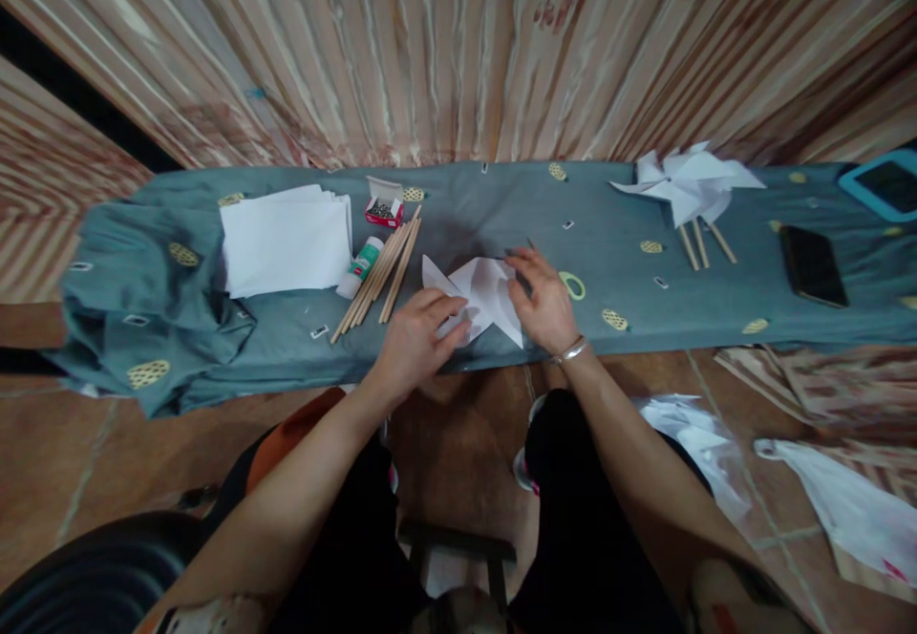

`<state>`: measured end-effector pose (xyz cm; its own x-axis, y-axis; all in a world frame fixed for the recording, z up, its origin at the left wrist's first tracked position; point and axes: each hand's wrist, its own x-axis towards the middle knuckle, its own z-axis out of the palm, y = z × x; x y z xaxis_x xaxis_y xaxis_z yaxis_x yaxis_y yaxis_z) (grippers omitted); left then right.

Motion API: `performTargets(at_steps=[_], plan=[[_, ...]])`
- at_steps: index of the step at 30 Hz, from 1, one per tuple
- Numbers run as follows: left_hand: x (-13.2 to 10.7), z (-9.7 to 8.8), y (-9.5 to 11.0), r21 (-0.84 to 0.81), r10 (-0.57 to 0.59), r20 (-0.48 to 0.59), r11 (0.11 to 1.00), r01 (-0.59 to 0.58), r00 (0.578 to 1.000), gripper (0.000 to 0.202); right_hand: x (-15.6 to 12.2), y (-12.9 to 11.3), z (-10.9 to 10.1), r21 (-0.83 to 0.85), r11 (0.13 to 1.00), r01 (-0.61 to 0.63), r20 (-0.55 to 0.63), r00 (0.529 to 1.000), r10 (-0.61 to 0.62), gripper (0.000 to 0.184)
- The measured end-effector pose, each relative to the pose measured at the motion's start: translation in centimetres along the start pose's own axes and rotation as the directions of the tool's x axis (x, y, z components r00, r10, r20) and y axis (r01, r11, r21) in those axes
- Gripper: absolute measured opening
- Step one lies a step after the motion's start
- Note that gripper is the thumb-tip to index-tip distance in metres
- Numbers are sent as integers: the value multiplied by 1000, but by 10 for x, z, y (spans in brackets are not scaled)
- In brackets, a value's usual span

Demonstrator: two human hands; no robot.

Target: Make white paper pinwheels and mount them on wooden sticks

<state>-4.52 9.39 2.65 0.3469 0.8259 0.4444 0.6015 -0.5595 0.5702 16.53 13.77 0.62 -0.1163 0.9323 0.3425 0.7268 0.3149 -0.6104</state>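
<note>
A folded white paper piece point(481, 295) lies on the grey-green cloth point(501, 204) near the front edge. My left hand point(419, 340) rests on its left part with fingers bent and pressed down on the paper. My right hand point(543, 302), a bracelet on its wrist, lies on the paper's right side with fingers stretched flat. Scissors with a yellow-green handle ring point(571, 285) sit just right of that hand, partly hidden by it.
Left of the hands: a bundle of wooden sticks point(379, 273), a glue bottle point(360, 266), a small red box of pins point(384, 204), a stack of white sheets point(285, 241). Right: finished paper pinwheels point(684, 187), a dark phone point(812, 264), a tablet point(883, 183). Plastic bags point(849, 500) lie on the floor.
</note>
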Motion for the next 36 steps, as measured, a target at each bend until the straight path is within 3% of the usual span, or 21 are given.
performTargets(at_steps=[4, 8, 10, 13, 16, 19, 23, 26, 28, 31, 36], plan=[[-11, 19, 25, 125, 185, 191, 970, -210, 964, 26, 10, 0, -2, -220, 972, 84, 115, 992, -59, 51], [-24, 34, 44, 69, 255, 383, 950, -303, 888, 23, 17, -4, 3, -273, 953, 131, 202, 976, -76, 51], [-30, 38, 45, 4, 203, 458, 973, -231, 865, 23, 18, -6, 3, -299, 944, 139, 204, 976, -79, 50], [-38, 40, 37, -128, -5, 521, 988, 84, 854, 21, 19, -6, 0, -323, 937, 135, 194, 978, -74, 46], [-42, 40, 26, -291, -234, 557, 844, 451, 797, 19, 18, -4, -6, -320, 942, 105, 194, 980, -43, 40], [-44, 39, 20, -481, -362, 595, 555, 679, 718, 23, 12, -3, -13, -353, 932, 78, 192, 981, -9, 38], [-42, 32, 20, -641, -463, 627, 150, 753, 626, 39, 0, -4, -19, -415, 907, 62, 144, 990, -2, 37], [-39, 21, 19, -704, -532, 609, -20, 710, 589, 50, -10, -6, -20, -433, 900, 50, 129, 992, 7, 36], [-37, 14, 17, -743, -582, 572, -70, 665, 578, 50, -17, -7, -20, -458, 887, 61, 135, 991, 1, 36], [-34, 4, 12, -785, -636, 515, -79, 615, 575, 50, -29, -9, -21, -491, 866, 99, 144, 989, -31, 36], [-33, -12, 6, -808, -666, 421, 31, 588, 615, 50, -47, -10, -25, -470, 875, 117, 140, 988, -57, 36]])
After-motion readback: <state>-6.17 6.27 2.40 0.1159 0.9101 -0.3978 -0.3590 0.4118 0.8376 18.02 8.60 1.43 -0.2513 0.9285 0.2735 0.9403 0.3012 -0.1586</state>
